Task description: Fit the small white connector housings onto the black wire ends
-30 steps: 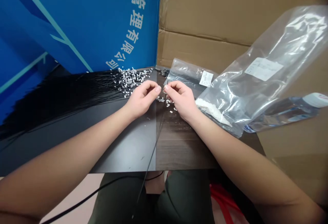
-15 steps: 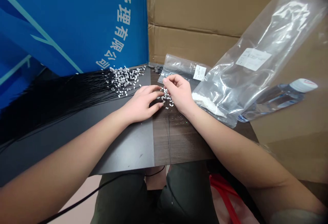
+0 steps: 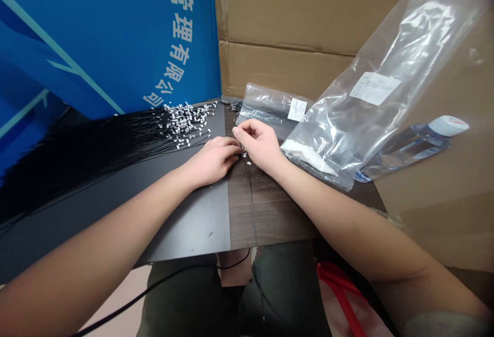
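One brown wood-grain tabletop point(image 3: 281, 213) lies before tan cardboard point(image 3: 289, 13); the right hand point(image 3: 261, 145) pinches a thin black strand point(image 3: 250, 198); the left hand point(image 3: 212, 161) curls, its grip hidden.

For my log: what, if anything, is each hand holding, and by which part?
The right hand pinches a thin black wire near its upper end. The left hand is by small white pieces; whether it holds any is hidden.
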